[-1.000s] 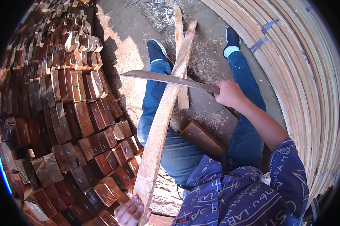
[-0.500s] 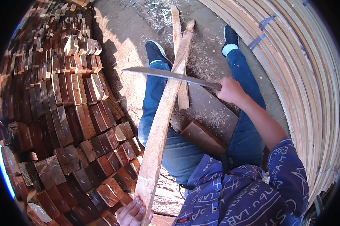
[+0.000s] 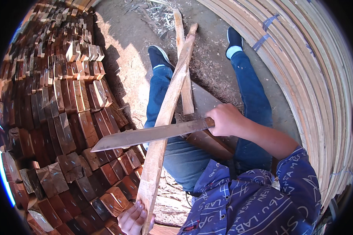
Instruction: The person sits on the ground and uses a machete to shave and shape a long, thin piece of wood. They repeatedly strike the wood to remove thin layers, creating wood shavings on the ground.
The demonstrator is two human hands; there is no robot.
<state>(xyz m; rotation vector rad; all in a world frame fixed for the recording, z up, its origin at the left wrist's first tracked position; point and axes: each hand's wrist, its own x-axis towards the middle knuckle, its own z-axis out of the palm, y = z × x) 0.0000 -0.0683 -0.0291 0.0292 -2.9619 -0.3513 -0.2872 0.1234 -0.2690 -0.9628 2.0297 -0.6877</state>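
Gripped by its handle in my right hand (image 3: 226, 120) is a machete (image 3: 145, 135) with a long, worn steel blade. The blade lies across the middle of a long wooden plank (image 3: 159, 152), its tip pointing left. At the plank's near end, the fingers of my left hand (image 3: 132, 217) wrap round it. From there the plank slants up and away between my legs, its far end narrower and roughly hewn. A second, shorter wood strip (image 3: 187, 98) lies beyond, partly crossed by the plank.
Stacked reddish-brown wood blocks (image 3: 63, 133) fill the left side. Long pale boards (image 3: 298, 70) rise along the right, with blue ties. Wood shavings (image 3: 161, 17) litter the ground ahead. My outstretched legs (image 3: 250, 86) flank the work, and a brown block (image 3: 211, 144) sits between them.
My right hand has drawn the machete nearer along the plank, and its blade now shows broader. The plank has shifted slightly left, still held by my left hand.
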